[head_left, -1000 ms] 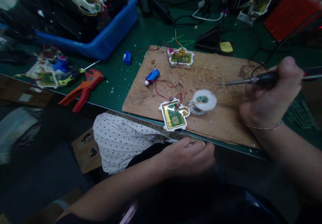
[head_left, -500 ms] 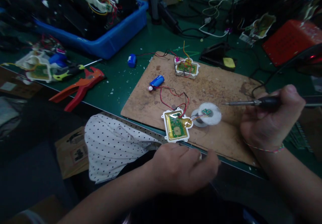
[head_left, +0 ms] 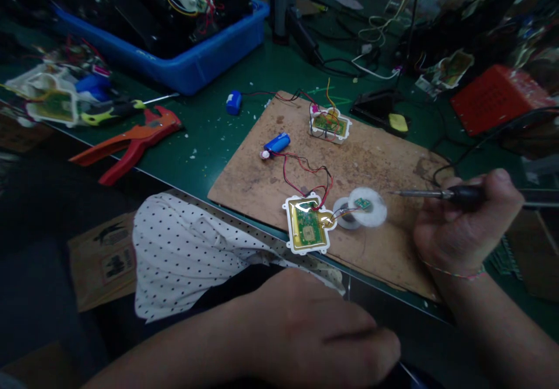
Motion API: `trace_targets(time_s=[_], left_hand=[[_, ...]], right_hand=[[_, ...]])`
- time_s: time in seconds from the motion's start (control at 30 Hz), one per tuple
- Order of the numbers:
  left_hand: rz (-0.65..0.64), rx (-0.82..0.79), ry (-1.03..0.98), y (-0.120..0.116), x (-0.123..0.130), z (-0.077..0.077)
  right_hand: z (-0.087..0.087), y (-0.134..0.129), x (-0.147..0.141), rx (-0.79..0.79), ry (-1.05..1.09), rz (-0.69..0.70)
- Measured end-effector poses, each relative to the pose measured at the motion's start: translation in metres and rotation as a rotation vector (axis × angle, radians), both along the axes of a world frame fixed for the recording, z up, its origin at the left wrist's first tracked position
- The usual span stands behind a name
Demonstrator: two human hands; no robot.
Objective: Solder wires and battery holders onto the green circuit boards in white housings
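Observation:
My right hand (head_left: pixel 463 220) is closed around a soldering iron (head_left: pixel 463 195), whose tip points left over the brown board (head_left: pixel 244 173). In front of the board's near edge, my left hand (head_left: pixel 323 331) is closed, its fingers curled; what it holds, if anything, is hidden. A white-cased circuit board (head_left: pixel 308 226) lies at the near edge, wired to a blue battery (head_left: pixel 277 143). Thin wires run from it to a small green board (head_left: pixel 362 203) on the solder spool (head_left: pixel 371 214). Farther back lies a second cased circuit (head_left: pixel 329 126).
Red-orange cutters (head_left: pixel 140 138) and a green-black screwdriver (head_left: pixel 113 111) lie at left, before a blue bin (head_left: pixel 192 69). A black stand with yellow sponge (head_left: pixel 397 123) and a red box (head_left: pixel 489 101) are at back right. White dotted cloth (head_left: pixel 187 255) hangs below the table edge.
My left hand has moved down, toward my body and away from the cased circuit. My right hand and the iron appear slightly lower in view. The whole view has shifted somewhat.

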State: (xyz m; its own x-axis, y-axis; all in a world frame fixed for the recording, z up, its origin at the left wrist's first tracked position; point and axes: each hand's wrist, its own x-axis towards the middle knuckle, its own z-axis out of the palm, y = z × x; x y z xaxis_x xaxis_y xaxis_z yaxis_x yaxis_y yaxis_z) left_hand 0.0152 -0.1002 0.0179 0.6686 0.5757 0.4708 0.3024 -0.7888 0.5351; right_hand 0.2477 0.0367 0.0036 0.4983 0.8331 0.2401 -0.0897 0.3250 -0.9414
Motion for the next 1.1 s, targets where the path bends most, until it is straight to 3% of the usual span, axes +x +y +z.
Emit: trace_targets(time_s=[0.17, 0.27, 0.47, 0.67, 0.93, 1.1], left_hand=[[0.281, -0.357, -0.488, 0.007, 0.010, -0.009], [0.407, -0.448, -0.601, 0.011, 0.015, -0.009], [0.531, -0.136, -0.554, 0.012, 0.016, -0.007], [0.551, -0.125, -0.614, 0.015, 0.020, -0.011], [0.829, 0.077, -0.307, 0.020, 0.020, -0.012], [0.867, 0.119, -0.224, 0.024, 0.021, -0.015]], right_hand=[[-0.005, -0.003, 0.002, 0.102, -0.049, 0.014], [-0.008, -0.006, 0.001, 0.178, -0.088, 0.003], [-0.010, -0.006, -0.002, 0.280, -0.144, -0.012], [-0.009, -0.007, -0.003, 0.281, -0.151, 0.019], [-0.013, -0.009, -0.001, 0.281, -0.171, 0.002], [-0.014, -0.010, -0.004, 0.292, -0.199, 0.001]])
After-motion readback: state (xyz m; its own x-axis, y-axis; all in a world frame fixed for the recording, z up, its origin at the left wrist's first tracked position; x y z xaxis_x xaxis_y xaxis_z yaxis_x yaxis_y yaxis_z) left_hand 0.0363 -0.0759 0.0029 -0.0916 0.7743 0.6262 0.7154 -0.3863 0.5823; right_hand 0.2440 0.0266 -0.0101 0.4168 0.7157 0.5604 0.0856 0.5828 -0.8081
